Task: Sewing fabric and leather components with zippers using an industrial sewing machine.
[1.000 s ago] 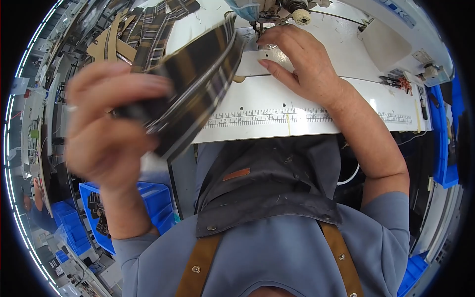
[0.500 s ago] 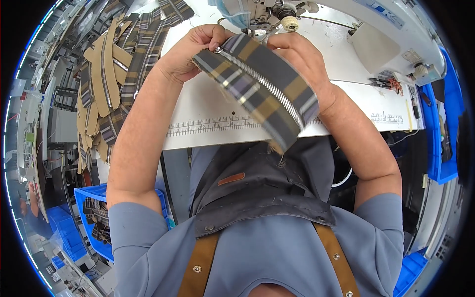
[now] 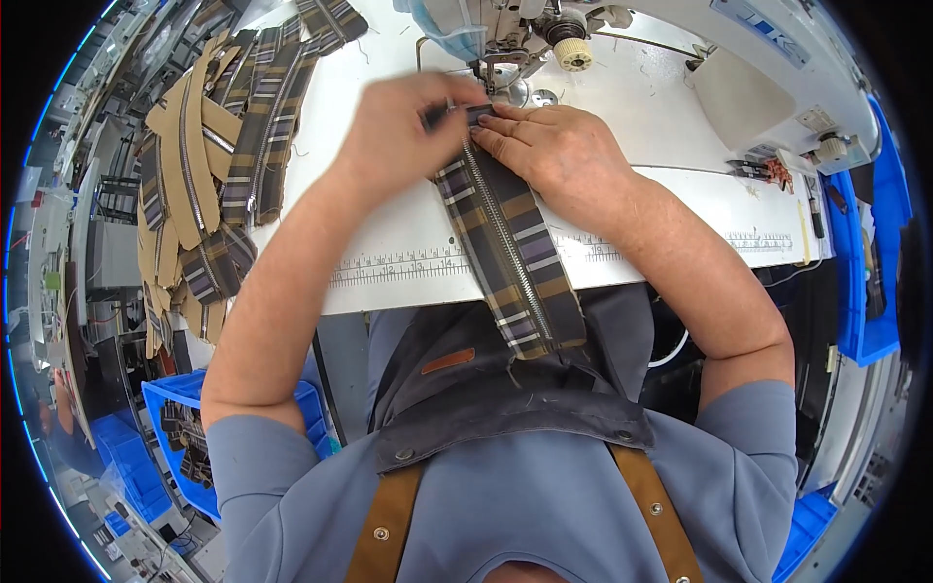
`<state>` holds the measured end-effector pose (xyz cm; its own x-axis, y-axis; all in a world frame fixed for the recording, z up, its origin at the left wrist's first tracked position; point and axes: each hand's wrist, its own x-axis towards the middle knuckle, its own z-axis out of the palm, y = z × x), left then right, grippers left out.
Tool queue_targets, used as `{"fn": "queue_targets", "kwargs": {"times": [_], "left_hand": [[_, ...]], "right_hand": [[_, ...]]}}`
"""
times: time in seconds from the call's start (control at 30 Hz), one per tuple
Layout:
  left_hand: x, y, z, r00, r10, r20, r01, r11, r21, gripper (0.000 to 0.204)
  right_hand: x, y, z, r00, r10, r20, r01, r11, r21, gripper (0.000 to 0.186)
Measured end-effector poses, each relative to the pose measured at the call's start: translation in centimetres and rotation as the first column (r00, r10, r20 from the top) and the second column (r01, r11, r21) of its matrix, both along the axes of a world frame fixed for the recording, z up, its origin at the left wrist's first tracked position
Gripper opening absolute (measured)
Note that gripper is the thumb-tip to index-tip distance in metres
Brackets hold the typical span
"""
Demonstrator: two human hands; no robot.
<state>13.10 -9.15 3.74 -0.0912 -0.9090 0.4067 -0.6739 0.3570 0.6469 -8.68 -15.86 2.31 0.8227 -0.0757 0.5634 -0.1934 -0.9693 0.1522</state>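
Note:
A long plaid fabric panel with a silver metal zipper hangs over the front edge of the white sewing table. Its far end lies close to the needle area of a sewing machine. My right hand grips that far end, fingers stretched over the fabric from the right. Close against the panel's left side is my left hand, its fingers curled and smeared by motion. A dark bit shows between its thumb and fingers, too blurred to name. The panel's near end, with loose threads, rests at my dark apron.
More plaid and tan zipper panels are heaped at the left. A ruler strip runs along the table's front edge. Small tools lie at the right. Blue bins stand below left and at the far right.
The panel was lifted and curved between both hands; now it lies flatter, its zipper running toward me. My left hand has moved right and lower, my right hand lower onto its far end.

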Motion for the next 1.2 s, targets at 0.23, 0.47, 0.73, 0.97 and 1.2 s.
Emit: {"fn": "queue_targets", "kwargs": {"times": [0.23, 0.47, 0.73, 0.97, 1.2], "left_hand": [[-0.3, 0.1, -1.6, 0.976, 0.007, 0.217, 0.017, 0.994, -0.108, 0.026], [-0.1, -0.9, -1.5, 0.973, 0.007, 0.230, 0.010, 0.998, -0.070, 0.024], [-0.2, -0.7, -1.3, 0.928, 0.064, 0.367, 0.008, 0.981, -0.191, 0.024], [-1.3, 0.7, -1.6, 0.930, 0.155, 0.333, -0.100, 0.979, -0.178, 0.021], [-1.5, 0.9, -1.6, 0.935, 0.165, 0.314, -0.112, 0.977, -0.181, 0.021]], "right_hand": [[0.5, 0.1, -0.3, 0.999, -0.038, -0.006, 0.038, 0.999, -0.002, 0.030], [0.7, 0.0, -0.5, 0.997, -0.076, -0.020, 0.076, 0.997, 0.034, 0.031], [0.1, 0.1, -0.3, 1.000, 0.001, -0.007, -0.001, 0.999, 0.044, 0.026], [0.0, -0.1, -0.5, 0.999, 0.002, 0.033, -0.003, 1.000, 0.019, 0.025], [0.1, 0.0, -0.6, 0.999, 0.012, 0.035, -0.013, 1.000, 0.021, 0.025]]}}
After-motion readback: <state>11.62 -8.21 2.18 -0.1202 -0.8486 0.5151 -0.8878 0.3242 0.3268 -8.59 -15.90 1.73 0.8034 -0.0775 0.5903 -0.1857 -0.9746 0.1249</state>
